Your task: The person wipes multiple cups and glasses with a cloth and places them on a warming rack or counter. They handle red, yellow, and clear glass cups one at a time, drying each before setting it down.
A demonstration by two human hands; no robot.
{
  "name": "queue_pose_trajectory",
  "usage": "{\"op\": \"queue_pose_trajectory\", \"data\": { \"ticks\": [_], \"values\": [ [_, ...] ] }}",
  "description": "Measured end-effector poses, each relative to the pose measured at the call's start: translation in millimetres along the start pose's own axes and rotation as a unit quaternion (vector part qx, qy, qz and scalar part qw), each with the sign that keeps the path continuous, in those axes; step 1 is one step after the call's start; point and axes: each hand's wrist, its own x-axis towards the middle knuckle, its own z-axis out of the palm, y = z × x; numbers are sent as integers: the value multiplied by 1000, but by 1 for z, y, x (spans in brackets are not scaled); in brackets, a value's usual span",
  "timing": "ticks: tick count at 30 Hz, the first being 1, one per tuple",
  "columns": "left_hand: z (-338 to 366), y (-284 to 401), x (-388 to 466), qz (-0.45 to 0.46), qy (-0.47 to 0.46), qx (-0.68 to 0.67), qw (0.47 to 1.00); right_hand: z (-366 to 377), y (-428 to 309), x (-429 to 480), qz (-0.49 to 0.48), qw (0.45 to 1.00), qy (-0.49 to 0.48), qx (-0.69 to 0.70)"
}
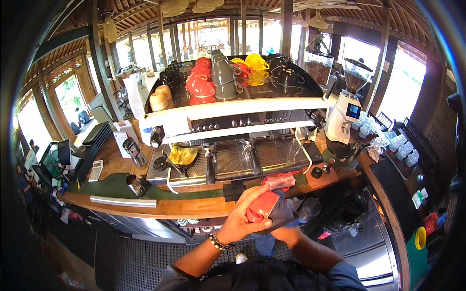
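Note:
My left hand grips a glossy red cup in front of the counter's edge, its thumb on the near side. A dark grey cloth covers the cup's right side. My right hand is at the cloth from below; its fingers are hidden by the fabric. Just past the cup, a folded pink and red cloth lies at the counter's edge. Behind it stands a wide espresso machine with two portafilters fitted. Red cups and grey cups are stacked on its top.
Steel pitcher and calculator sit left on the wooden counter. To the right are a white coffee grinder, a tamper on a mat and several plastic cups. A steam wand juts forward. Rubber matting covers the floor.

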Motion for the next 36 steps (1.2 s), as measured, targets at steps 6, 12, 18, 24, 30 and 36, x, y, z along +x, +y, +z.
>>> {"op": "queue_pose_trajectory", "data": {
  "ticks": [6,12,18,24,30,36],
  "values": [
    [-9,15,62,-99,-41,-212,971,-29,-5,50,125,966,-42,221],
    [-31,51,135,-52,70,-265,960,-94,24,88,24,988,-129,87],
    [-80,114,274,178,197,274,924,-164,67,113,65,983,-82,151],
    [-140,118,470,81,123,582,800,-246,104,138,91,978,-41,185],
    [-179,47,575,-150,88,744,645,-307,132,162,101,974,-15,202],
    [-212,-6,594,-225,84,705,668,-345,147,173,114,973,12,203]
  ]
}}
